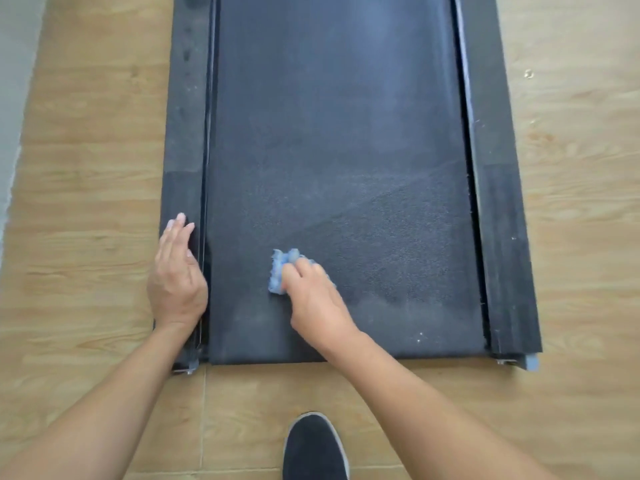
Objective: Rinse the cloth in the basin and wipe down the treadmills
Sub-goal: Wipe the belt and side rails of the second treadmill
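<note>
Head view: your right hand (311, 289) clutches the crumpled pale-blue fuzzy cloth (280, 268) and presses it onto the black textured treadmill belt (339, 133), close to the belt's near edge and left of its middle. The belt looks darker and damp to the right of the cloth, so you are probably mid-wipe. Your left hand (176, 271) lies flat, fingers straight, on the black side rail (183, 133) just left of the belt, probably bracing you as you lean in.
</note>
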Demonstrator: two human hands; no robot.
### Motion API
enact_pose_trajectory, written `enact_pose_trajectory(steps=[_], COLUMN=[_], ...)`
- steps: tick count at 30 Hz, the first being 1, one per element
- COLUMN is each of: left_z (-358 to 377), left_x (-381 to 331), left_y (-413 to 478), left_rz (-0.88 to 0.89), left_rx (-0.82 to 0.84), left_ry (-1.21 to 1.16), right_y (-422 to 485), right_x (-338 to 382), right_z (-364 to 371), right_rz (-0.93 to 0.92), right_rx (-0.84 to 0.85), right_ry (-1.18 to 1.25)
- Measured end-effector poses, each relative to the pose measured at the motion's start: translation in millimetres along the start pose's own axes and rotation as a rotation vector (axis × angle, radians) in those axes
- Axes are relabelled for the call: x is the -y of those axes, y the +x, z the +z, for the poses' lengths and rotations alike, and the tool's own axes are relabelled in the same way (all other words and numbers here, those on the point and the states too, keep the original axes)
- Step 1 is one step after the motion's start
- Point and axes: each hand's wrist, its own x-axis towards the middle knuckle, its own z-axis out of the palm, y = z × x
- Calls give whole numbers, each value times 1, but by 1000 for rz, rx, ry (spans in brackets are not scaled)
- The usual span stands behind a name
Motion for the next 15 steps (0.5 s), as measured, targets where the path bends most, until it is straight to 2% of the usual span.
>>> enact_pose_trajectory(steps=[2,5,8,10,12,15], left_z=[1,2,3,2,1,-4], left_x=[-1,-6,-6,-9,-15,-19], left_y=[1,1,2,3,4,4], left_rz=[-13,-35,-38,-40,-38,-57], left_rx=[15,25,23,31,61,80], left_ry=[2,6,-15,-56,-132,-218], right_y=[-37,-91,-108,-105,-96,-67], right_x=[-63,-149,-173,-164,-140,-72], right_z=[-31,-77,-98,-92,-78,-34], right_rz=[132,436,617,609,490,274], right_rx=[-108,-283,-349,-370,-349,-150], right_ry=[-37,-36,15,35,53,44])
